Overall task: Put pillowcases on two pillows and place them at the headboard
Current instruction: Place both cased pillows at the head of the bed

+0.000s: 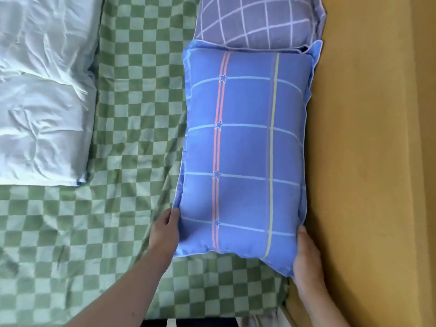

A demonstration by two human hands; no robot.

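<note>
Presently, in the head view, a blue pillow [245,152] in a pillowcase crossed by pale lines, orange star-marked stripes and one yellow stripe is seen lying on the green checked sheet [132,119], its long side set against the ochre headboard [368,138]. Its near left edge is pinched by the left hand [165,228], fingers curled at the flange; its near right corner is cupped by the right hand [306,258], fingers wrapped under the fabric, though their tips cannot be made out. The grip at both near corners is judged to serve squaring the pillow against the headboard. A second pillow, the grey-violet grid pillow [257,20], is found touching the far end of the blue one, likewise at the headboard. A white duvet [42,95] is noted well apart at the left. Both cases appear fully fitted and plump.
</note>
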